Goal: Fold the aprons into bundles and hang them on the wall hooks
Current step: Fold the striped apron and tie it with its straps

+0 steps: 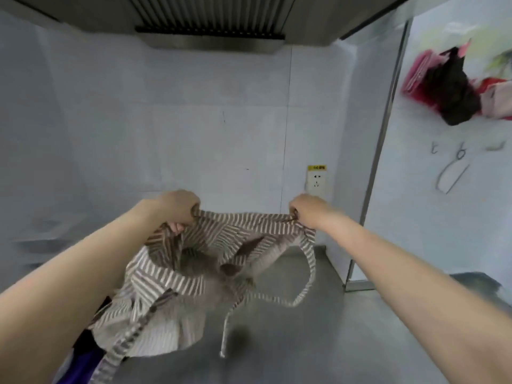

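The striped apron (210,253) hangs crumpled between both hands above the steel tabletop (291,342). The left hand (177,207) and right hand (307,212) each pinch its top edge with curled fingers. Its loose straps (302,273) dangle and could tangle or snag in a fold. There is open room ahead; the wall is far, bundles (448,90) and bare hooks (461,153) at right.
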Motion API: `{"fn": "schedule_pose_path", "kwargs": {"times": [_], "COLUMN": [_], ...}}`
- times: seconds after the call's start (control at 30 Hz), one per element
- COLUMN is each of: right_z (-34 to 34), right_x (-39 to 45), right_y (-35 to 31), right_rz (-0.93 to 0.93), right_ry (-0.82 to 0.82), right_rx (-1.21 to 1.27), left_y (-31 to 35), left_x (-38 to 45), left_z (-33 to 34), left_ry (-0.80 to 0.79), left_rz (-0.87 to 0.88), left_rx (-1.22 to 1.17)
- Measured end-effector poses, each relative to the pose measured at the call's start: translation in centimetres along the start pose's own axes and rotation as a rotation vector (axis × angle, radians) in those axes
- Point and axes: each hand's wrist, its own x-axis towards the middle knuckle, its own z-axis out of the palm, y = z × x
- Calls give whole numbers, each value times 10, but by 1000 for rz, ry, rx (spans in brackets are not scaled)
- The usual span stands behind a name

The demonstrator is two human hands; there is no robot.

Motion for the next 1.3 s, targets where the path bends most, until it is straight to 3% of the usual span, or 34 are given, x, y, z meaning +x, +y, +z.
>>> {"fn": "schedule_pose_path", "kwargs": {"times": [0.1, 0.23, 0.27, 0.4, 0.43, 0.57, 0.6, 0.73, 0.83, 0.97, 1.07, 1.17, 1.23, 1.3], "right_z": [-7, -33, -34, -39, -46, -81, -83, -76, -76, -100, -127, -153, -172, -186], "right_x": [2, 8, 9, 19, 22, 17, 12, 7, 15, 24, 18, 13, 16, 21], "right_y": [-11, -41, -53, -79, -76, -68, -72, -99, -105, -87, -72, -64, -61, -58], "right_rz": [61, -54, -94, -62, -40, -163, -203, -280, -148, 6, -140, -207, -154, -81], "right_ry": [130, -197, -206, 272, 299, -188, -213, 172, 343, 394, 332, 217, 386, 717], "right_rx": [62, 245, 293, 404, 440, 563, 548, 479, 656, 658, 833, 685, 498, 422], "left_y": [-10, 4, 8, 19, 20, 11, 9, 15, 8, -13, -28, -36, -30, -17], "left_x": [-2, -13, -14, -20, -21, -29, -31, -45, -59, -70, -71, -64, -57, -54], "left_z": [-5, -49, -61, -94, -96, -100, -101, -116, -128, -121, -108, -98, -96, -93], "left_ry": [32, 232, 268, 333, 353, 430, 471, 598, 657, 413, 303, 283, 304, 273], "left_rz": [-26, -12, 13, 114, 126, 114, 140, 257, 216, 78, -29, -86, -60, 45], "left_rx": [-41, -84, -108, -157, -156, -169, -206, -321, -416, -337, -197, -105, -67, -197]}}
